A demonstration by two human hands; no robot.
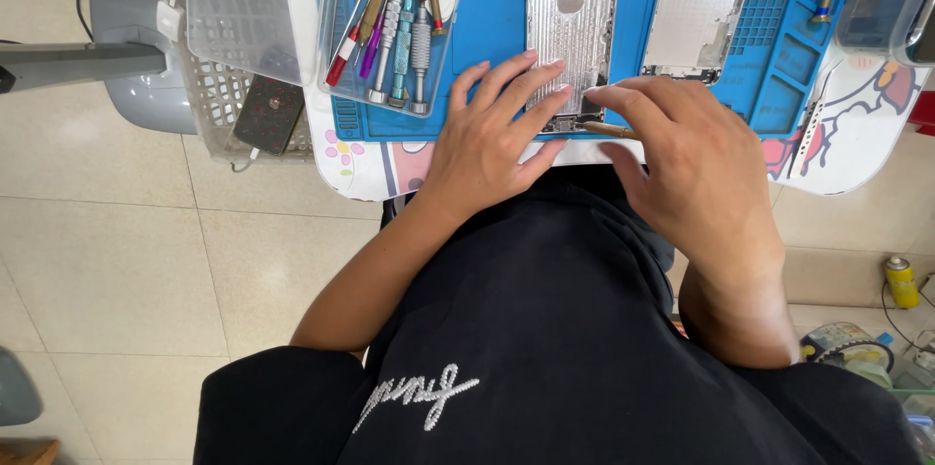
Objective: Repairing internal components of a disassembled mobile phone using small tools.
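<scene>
I see my left hand (492,134) lying flat, fingers spread, on the bottom end of the silver phone housing (573,12), which rests on the blue mat (487,27). My right hand (696,168) pinches a thin tool (612,129) against the housing's lower edge, just beside it

We see a pale tiled floor (127,260) filling the left of the frame, glossy under soft light. At upper left stands a grey chair (136,56). A white table (847,148) with cartoon prints runs along the top, its edge curving down at right.
</scene>
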